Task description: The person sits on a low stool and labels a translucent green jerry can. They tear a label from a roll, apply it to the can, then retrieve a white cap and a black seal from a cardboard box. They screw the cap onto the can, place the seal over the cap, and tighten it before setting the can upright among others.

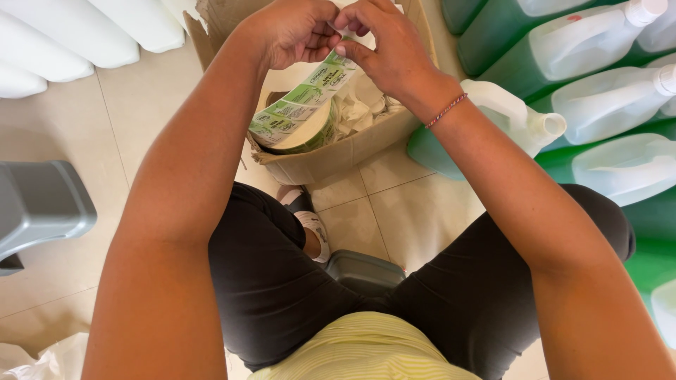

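A strip of green-and-white labels (315, 88) is pinched at its upper end by the fingers of the left hand (292, 32) and the right hand (384, 42), at 12 o'clock in view. The strip runs down toward 7 o'clock to the label roll (299, 134), which lies in an open cardboard box (345, 151). Jugs of green liquid (598, 105) are seen at 2 o'clock.

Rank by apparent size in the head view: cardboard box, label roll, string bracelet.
1. cardboard box, though hands hide part of it
2. label roll lying inside the box
3. string bracelet on the right wrist, plainly smallest
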